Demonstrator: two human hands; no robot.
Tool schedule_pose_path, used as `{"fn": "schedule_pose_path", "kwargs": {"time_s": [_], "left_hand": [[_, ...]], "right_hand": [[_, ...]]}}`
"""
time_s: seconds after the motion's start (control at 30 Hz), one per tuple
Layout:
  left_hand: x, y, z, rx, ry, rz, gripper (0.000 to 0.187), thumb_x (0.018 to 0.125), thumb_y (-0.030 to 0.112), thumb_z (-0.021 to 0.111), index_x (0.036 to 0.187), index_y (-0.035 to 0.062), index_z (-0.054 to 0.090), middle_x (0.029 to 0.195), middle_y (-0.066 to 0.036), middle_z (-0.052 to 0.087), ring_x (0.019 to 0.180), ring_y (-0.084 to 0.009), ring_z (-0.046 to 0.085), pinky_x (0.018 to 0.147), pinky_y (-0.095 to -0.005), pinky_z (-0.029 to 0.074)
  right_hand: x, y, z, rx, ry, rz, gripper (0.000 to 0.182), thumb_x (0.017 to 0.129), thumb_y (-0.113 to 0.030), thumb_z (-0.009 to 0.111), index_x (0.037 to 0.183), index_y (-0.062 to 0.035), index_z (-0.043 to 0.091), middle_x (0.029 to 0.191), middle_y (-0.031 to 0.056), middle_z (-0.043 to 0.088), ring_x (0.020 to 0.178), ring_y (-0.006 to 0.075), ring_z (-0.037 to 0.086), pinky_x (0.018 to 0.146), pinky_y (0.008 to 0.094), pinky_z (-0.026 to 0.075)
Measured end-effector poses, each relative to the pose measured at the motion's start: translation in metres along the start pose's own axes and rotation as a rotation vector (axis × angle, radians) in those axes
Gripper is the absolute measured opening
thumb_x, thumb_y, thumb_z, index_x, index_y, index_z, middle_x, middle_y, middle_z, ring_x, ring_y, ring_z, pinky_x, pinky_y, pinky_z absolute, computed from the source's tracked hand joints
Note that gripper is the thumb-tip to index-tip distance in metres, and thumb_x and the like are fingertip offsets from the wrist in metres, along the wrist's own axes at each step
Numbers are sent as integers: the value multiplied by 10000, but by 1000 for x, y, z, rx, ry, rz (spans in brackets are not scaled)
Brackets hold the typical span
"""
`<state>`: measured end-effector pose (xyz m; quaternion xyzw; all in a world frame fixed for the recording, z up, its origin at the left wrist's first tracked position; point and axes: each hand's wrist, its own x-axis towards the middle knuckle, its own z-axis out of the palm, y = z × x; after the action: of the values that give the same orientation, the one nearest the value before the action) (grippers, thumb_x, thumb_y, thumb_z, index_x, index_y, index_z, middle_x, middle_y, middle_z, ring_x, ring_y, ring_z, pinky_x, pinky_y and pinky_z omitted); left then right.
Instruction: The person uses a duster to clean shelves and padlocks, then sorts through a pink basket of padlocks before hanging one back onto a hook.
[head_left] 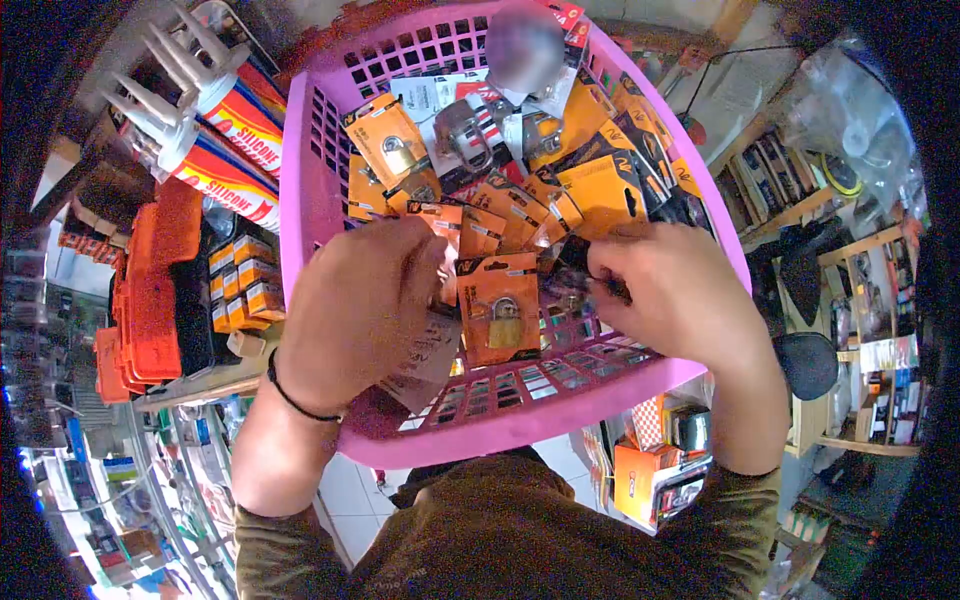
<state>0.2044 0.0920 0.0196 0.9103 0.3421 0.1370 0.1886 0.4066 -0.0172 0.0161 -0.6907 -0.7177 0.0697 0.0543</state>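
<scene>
A pink plastic basket full of carded packs is in front of me. My left hand is closed at the basket's left side, with a carded pack showing under its fingers. A padlock on an orange card lies between my hands. My right hand reaches into the right side with curled fingers, near a dark item; what they grip is hidden. Further back are another carded padlock, a large grey padlock pack and several orange cards.
Silicone tubes stand at upper left. Below them are an orange case and small orange boxes. Shelves with goods line the right. An orange box sits low, beyond the basket's near right corner.
</scene>
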Motion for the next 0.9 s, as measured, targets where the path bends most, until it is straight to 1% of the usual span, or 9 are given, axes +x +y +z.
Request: {"fn": "schedule_pose_path", "kwargs": {"time_s": [0.1,0.2,0.27,0.4,0.47,0.6,0.8,0.83,0.9], "left_hand": [[-1,-6,0,29,93,47,188,797,205,530,765,21,553,723,-174,577,688,-353,562,594,-429,444],[-7,-8,-5,2,-70,72,231,752,261,587,801,36,569,737,-158,589,703,-342,574,621,-412,457],[-12,-15,-13,-173,-167,405,230,754,261,581,832,45,569,769,-153,591,768,-338,573,657,-400,457],[-9,-13,-31,211,-332,448,289,672,312,640,849,87,600,763,-134,603,728,-326,587,627,-409,464],[-4,-2,-32,368,-610,222,214,707,261,605,836,91,611,789,-134,601,758,-315,582,631,-400,462],[11,-31,-14,172,-174,314,123,759,142,534,817,71,615,761,-138,588,758,-309,574,618,-384,454],[12,-28,-10,-97,120,397,239,667,120,635,895,60,596,813,-127,549,798,-320,532,694,-374,437],[8,-26,-20,-93,124,395,239,667,120,635,895,60,596,813,-127,549,798,-320,532,694,-374,437],[-5,-24,-48,-83,-315,497,355,590,129,680,929,73,593,874,-118,545,851,-305,518,741,-380,421]], "right_hand": [[1,-1,-3,43,22,-16,128,640,-148,609,696,-60,535,707,125,568,667,328,562,585,422,441],[2,1,0,55,0,-24,137,632,-147,616,694,-59,530,710,121,567,674,325,560,589,420,440],[2,2,-1,47,-2,-23,141,628,-147,618,691,-59,528,708,119,567,675,324,560,591,419,440],[3,-1,-3,50,-46,11,147,615,-153,626,682,-64,530,708,111,572,687,322,564,597,421,441],[4,-1,-5,47,-39,3,150,611,-156,630,679,-65,532,709,109,574,689,321,566,598,422,442],[3,-3,-7,52,-86,53,147,605,-152,632,674,-67,533,708,105,573,693,316,567,602,420,444],[3,0,-5,79,-36,33,138,608,-140,622,674,-65,527,709,106,569,694,312,566,605,414,444],[3,0,-5,93,-33,32,138,609,-138,619,675,-63,524,710,108,567,695,312,564,605,413,444],[3,-1,-8,82,-56,38,140,609,-136,617,677,-58,523,713,111,564,695,313,562,602,411,442]]}}
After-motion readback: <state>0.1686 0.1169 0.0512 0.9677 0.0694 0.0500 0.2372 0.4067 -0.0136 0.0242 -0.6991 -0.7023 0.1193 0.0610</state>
